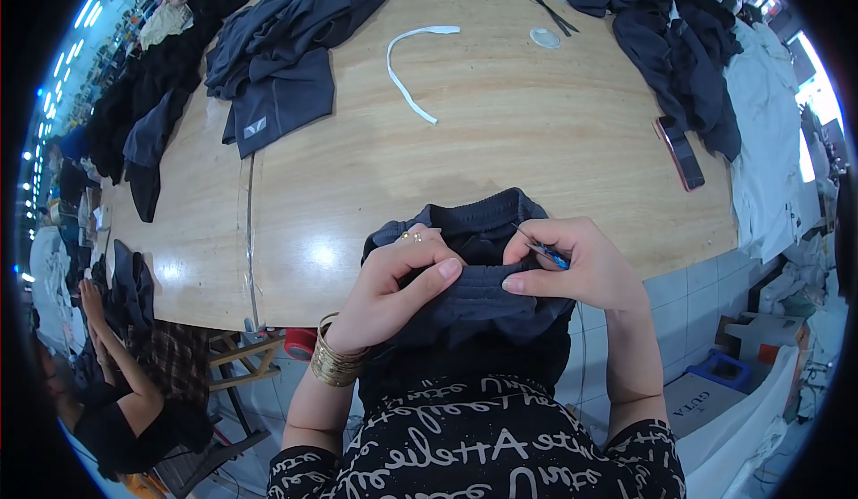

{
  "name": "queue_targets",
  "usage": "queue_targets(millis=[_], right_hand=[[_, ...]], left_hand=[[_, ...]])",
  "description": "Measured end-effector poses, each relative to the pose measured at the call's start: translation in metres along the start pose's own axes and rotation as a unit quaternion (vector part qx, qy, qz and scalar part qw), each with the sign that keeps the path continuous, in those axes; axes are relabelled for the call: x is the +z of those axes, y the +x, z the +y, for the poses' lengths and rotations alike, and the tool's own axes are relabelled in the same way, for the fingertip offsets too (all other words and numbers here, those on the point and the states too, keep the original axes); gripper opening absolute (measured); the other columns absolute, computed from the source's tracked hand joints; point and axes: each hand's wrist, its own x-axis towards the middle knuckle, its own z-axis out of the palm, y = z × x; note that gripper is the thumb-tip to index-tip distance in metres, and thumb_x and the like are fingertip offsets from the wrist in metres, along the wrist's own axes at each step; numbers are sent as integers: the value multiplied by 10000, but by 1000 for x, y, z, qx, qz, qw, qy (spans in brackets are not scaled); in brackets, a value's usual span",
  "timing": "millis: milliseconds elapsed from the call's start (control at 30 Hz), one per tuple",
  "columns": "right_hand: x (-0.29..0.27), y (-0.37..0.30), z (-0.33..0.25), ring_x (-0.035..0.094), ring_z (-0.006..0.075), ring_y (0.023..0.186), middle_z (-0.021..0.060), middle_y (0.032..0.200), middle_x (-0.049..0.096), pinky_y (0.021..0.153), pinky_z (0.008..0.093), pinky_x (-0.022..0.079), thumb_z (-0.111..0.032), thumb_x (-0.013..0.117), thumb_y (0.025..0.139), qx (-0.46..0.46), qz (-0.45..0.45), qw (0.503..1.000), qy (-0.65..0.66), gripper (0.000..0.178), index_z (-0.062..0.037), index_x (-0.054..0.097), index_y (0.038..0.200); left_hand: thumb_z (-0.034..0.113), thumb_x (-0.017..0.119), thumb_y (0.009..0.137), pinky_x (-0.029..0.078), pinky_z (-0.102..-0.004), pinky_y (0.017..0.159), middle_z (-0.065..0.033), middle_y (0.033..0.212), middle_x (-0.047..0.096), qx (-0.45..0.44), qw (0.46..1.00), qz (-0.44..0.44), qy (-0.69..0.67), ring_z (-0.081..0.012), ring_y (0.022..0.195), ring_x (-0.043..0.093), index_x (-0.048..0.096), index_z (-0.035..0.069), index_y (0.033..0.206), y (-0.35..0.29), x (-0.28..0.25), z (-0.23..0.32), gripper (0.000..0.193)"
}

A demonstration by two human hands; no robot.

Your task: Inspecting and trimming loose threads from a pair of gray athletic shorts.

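Observation:
A dark grey garment with a gathered elastic waistband [487, 292] lies at the table's near edge, its opening toward me. My left hand [393, 283] is closed on the near side of the band, thumb on top; it wears rings, and gold bangles circle the wrist. My right hand [585, 262] pinches the same band a little to the right. Small thread snips with blue on them [552, 256] are tucked in that hand, the blades pointing up and left. The far side of the waistband [478, 213] stands up behind my fingers.
On the wooden table [518, 142] lie a white strip [393, 61], a pile of dark garments [286, 61], more dark clothing [661, 61] and a phone [681, 153]. White cloth [773, 133] hangs at the right edge. Another person [125, 401] works at the left.

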Motion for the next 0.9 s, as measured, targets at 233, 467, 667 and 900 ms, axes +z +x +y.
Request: queue_targets(millis=[233,467,667,900], right_hand=[[-1,0,1,330,36,583,-71,606,438,541,203,254,-114,732,691,-4,3,1000,-4,157,-38,615,761],[-20,13,21,472,52,677,-8,818,542,616,197,376,-123,681,752,-10,100,995,17,276,-32,579,991],[-75,29,155,529,272,957,144,991,524,828,314,433,-35,587,751,-19,373,862,-343,404,-12,507,1146],[-78,33,155,499,301,1013,153,1119,472,894,361,398,-10,586,741,6,421,798,-431,459,-32,494,1190]], left_hand=[[131,539,883,331,-265,695,-12,673,467,-26,999,-4,-27,-121,699,389,574,-11,766,0,1,-2,188],[134,549,881,341,-253,663,-16,673,481,-41,998,53,2,-110,688,405,564,-31,776,-1,-2,-12,196],[144,557,885,361,-239,624,-33,664,503,-97,955,263,98,-98,666,452,574,-23,783,-10,-16,-48,197],[128,571,853,355,-300,635,-64,669,504,-19,945,263,194,-188,667,462,593,-1,787,-30,-31,-54,147]])
